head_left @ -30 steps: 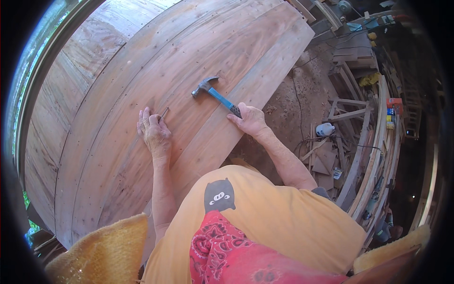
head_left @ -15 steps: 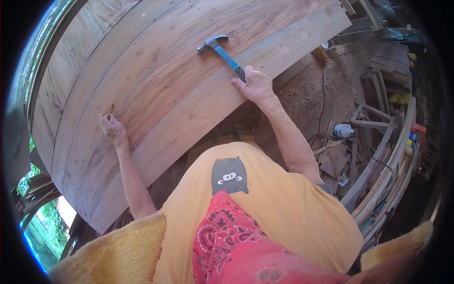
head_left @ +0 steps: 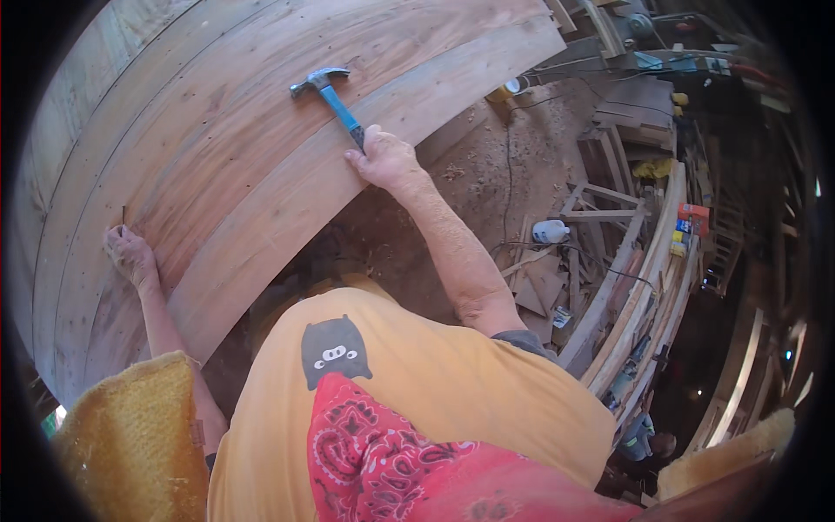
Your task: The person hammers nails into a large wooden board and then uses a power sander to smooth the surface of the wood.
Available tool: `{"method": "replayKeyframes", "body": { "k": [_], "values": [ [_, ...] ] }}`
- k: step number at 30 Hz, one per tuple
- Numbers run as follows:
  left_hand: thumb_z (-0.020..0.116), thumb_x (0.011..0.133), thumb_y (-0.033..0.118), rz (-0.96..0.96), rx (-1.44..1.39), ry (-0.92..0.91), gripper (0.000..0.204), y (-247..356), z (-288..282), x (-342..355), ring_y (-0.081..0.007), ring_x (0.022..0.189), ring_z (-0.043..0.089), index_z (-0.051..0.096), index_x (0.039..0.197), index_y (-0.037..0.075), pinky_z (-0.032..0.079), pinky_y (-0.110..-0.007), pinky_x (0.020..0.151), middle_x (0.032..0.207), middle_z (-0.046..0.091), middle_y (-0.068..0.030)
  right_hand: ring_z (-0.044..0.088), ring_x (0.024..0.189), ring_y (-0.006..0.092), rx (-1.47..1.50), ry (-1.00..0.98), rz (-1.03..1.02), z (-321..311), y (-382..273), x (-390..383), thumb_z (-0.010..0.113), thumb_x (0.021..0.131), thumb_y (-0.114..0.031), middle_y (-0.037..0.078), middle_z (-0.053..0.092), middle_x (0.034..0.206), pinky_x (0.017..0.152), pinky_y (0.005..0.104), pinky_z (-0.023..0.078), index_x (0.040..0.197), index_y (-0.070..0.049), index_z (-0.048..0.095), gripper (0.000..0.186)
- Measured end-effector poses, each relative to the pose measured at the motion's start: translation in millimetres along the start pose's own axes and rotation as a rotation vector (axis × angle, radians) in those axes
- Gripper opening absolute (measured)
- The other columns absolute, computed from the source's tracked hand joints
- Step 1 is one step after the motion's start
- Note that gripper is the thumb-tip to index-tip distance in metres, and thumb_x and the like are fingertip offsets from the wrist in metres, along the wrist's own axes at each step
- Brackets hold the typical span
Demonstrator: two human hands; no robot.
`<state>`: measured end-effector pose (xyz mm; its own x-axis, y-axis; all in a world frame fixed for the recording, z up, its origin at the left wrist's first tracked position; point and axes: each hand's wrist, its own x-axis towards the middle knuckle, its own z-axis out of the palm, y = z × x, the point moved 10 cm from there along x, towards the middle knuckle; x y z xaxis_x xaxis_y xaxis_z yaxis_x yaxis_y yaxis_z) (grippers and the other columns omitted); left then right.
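gripping hammer in right hand, slim rod in left hand

Our left hand pinches a thin nail-like piece at the planks; our right hand grips a blue-handled hammer, head over planks. We wear a yellow shirt, red bandana. Right side: white jug, scrap wood.

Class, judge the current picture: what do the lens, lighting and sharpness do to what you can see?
Head view: fisheye lens, black rim; head view: deep shadow beyond the long boards at right hides detail; head view: hammer in the right hand reads clearly, but the thin nail-like piece at the left hand is too small for detail.
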<state>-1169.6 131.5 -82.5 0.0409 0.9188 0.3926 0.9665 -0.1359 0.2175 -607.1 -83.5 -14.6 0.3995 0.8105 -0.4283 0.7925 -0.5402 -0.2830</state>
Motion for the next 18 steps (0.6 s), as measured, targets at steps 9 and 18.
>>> {"method": "replayKeyframes", "body": {
  "k": [9, 18],
  "values": [
    [0.065, 0.104, 0.015, 0.033, -0.367, 0.042, 0.018, 28, -8, 2, -0.0403, 0.121, 0.066, 0.068, 0.111, -0.002, 0.05, -0.048, 0.105, 0.127, 0.07, -0.0237, 0.07, 0.116, 0.0476, 0.064, 0.003, 0.2, 63, -76, -83, 0.073, 0.097, -0.045, 0.032, 0.072, 0.112, 0.098, 0.0539, 0.056, 0.117, 0.004, 0.058, 0.056],
    [0.066, 0.105, 0.011, -0.04, -0.739, 0.034, 0.013, -67, -92, -4, -0.0368, 0.122, 0.068, 0.065, 0.111, -0.001, 0.053, -0.042, 0.103, 0.131, 0.07, -0.021, 0.071, 0.107, 0.0481, 0.015, -0.117, 0.194, 148, -189, -202, 0.075, 0.097, -0.042, 0.029, 0.072, 0.106, 0.09, 0.0551, 0.058, 0.112, 0.003, 0.055, 0.052]
  ]
}}
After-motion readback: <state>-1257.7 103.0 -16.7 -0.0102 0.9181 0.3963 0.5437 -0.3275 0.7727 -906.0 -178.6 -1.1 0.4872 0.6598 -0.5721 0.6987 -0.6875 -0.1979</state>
